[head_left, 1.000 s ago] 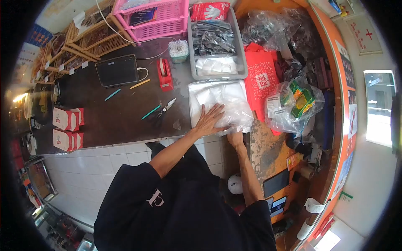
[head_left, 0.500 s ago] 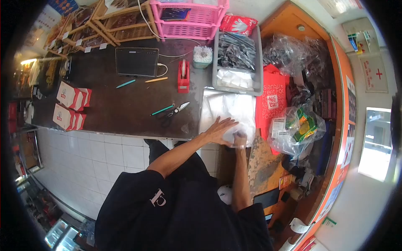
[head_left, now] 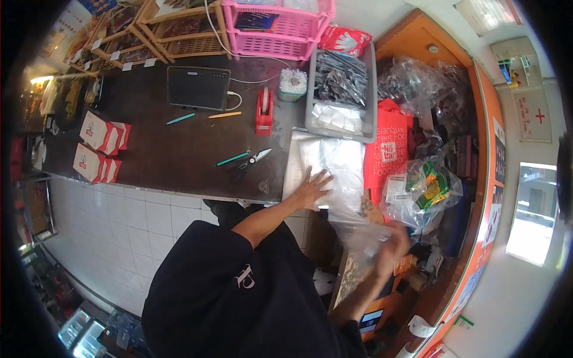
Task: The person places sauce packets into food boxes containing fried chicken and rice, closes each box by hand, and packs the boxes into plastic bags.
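Note:
A stack of clear plastic bags (head_left: pixel 331 155) lies at the table's front right edge. My left hand (head_left: pixel 310 190) rests flat on its lower left part, fingers spread. Off the table edge to the right, my right hand (head_left: pixel 393 241) is closed on a clear plastic bag (head_left: pixel 358 230), which stretches from the stack toward it. Motion blurs the right fingers. Just right of the stack lies a red bag (head_left: pixel 388 134) with white print, and below it a clear bag with a green and yellow packet (head_left: pixel 433 188).
A grey bin (head_left: pixel 308 113) of packaging stands behind the stack. Left of it are a red tape dispenser (head_left: pixel 264 113), scissors (head_left: pixel 260 156), pens, a black tablet (head_left: pixel 197 88) and red-white boxes (head_left: pixel 95 134). Pink trays (head_left: pixel 268 45) and wicker racks stand behind.
My right hand has moved right, away from the stack, drawing a clear bag with it. My left hand has shifted slightly and stays on the stack. The camera view has shifted.

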`<action>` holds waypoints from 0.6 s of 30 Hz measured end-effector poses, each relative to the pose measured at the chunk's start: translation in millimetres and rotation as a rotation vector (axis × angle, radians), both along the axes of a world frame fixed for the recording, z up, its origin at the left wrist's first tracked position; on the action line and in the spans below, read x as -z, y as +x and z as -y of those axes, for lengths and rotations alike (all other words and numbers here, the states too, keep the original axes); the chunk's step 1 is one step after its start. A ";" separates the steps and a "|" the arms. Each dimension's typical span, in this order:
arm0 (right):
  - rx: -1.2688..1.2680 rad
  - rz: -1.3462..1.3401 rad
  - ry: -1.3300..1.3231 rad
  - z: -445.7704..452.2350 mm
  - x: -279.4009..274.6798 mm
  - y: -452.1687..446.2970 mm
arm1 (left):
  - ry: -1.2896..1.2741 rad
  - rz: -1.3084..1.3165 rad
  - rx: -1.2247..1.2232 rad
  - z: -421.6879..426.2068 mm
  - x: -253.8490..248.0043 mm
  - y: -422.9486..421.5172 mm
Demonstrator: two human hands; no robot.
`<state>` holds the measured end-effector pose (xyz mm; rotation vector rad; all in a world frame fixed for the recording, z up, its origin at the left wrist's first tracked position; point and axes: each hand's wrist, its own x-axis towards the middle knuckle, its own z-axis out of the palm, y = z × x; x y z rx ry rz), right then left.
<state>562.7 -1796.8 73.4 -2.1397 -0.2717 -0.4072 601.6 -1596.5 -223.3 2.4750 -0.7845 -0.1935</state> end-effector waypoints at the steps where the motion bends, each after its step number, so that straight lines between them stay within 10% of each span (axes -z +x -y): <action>1: 0.129 -0.023 0.098 23.4 -35.6 -5.6 | -0.001 -0.022 -0.014 0.0 -7.4 -0.9; 5: 0.709 0.404 0.265 -2.5 -163.7 1.2 | -0.073 -0.280 0.076 -4.2 -23.7 14.7; 9: 0.209 0.205 -0.070 -33.3 -147.3 29.9 | -0.839 -0.279 -0.001 -58.9 -174.0 18.3; 12: -0.212 -0.474 -0.015 -114.5 -129.3 51.5 | -0.911 -0.071 0.105 -78.8 -281.8 14.5; 13: -0.396 -0.360 0.009 -129.2 -121.3 55.9 | -0.891 -0.526 0.022 -84.9 -301.7 5.8; 14: -0.339 -0.287 0.075 -136.9 -131.8 56.1 | -0.984 -0.226 -0.128 -82.1 -294.7 -0.2; 18: 0.008 0.018 0.209 -117.1 -179.3 78.4 | -0.626 -0.420 -0.081 -154.3 -267.0 -19.5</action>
